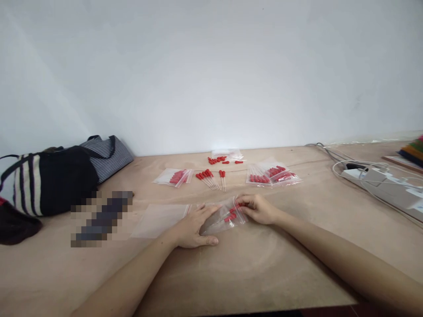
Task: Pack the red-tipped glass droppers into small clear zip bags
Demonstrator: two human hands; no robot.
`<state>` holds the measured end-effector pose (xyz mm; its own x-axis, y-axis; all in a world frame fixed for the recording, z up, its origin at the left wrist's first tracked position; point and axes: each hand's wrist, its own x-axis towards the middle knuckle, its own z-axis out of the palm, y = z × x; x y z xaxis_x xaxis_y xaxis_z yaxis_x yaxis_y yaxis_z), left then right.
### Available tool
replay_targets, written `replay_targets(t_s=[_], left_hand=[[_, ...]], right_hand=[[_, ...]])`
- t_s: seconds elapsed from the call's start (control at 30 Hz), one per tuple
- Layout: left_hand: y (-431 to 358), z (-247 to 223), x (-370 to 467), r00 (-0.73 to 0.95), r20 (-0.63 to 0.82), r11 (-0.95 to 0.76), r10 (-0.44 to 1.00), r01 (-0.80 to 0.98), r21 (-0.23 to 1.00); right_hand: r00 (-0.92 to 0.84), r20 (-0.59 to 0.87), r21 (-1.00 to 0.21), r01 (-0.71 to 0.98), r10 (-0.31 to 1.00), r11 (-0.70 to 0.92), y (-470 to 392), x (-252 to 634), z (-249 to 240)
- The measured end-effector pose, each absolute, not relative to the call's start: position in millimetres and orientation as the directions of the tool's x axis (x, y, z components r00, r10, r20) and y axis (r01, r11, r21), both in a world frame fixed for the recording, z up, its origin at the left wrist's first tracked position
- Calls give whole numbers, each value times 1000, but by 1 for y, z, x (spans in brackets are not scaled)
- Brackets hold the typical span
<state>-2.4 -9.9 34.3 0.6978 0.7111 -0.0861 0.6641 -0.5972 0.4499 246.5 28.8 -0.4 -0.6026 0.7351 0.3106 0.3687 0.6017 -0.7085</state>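
A clear zip bag (214,223) lies on the table with several red-topped droppers (230,215) inside. My left hand (195,226) rests on its left part, fingers spread and thumb apart. At the bag's right, open end, my right hand (258,208) has its fingers closed around a red-topped dropper, whose red bulb shows partly at the fingertips. Another clear bag (158,220), flat, reaches from the left to beneath my left hand. Beyond my hands lie several loose droppers (208,179) with red bulbs and pale stems.
Filled bags sit at left (178,176) and right (272,175), more droppers (217,160) by the wall. Cloth bags (69,176) and a blurred dark object (104,219) are at left. A power strip (380,187) with cables stands at right.
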Motion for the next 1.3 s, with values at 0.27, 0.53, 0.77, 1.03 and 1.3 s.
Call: replay_targets(t_s=[0.27, 0.53, 0.77, 1.03, 1.3], left_hand=[[-8, 32, -3, 693, -123, -586, 710, 679, 443], [-9, 32, -3, 720, -88, -625, 688, 650, 433], [-6, 29, -1, 733, -98, -642, 673, 646, 414], [-5, 27, -2, 746, -103, -664, 658, 640, 388], [-5, 24, -3, 759, -79, -684, 646, 622, 382]], right_hand=[[-635, 68, -983, 88, 769, 160, 29, 230, -5], [-404, 208, -839, 395, 891, 375, 22, 233, -5], [-84, 232, -782, 577, 969, 237, 94, 238, 0], [93, 132, -745, 666, 987, 37, 154, 182, -1], [106, 47, -805, 592, 993, -25, 170, 178, -8]])
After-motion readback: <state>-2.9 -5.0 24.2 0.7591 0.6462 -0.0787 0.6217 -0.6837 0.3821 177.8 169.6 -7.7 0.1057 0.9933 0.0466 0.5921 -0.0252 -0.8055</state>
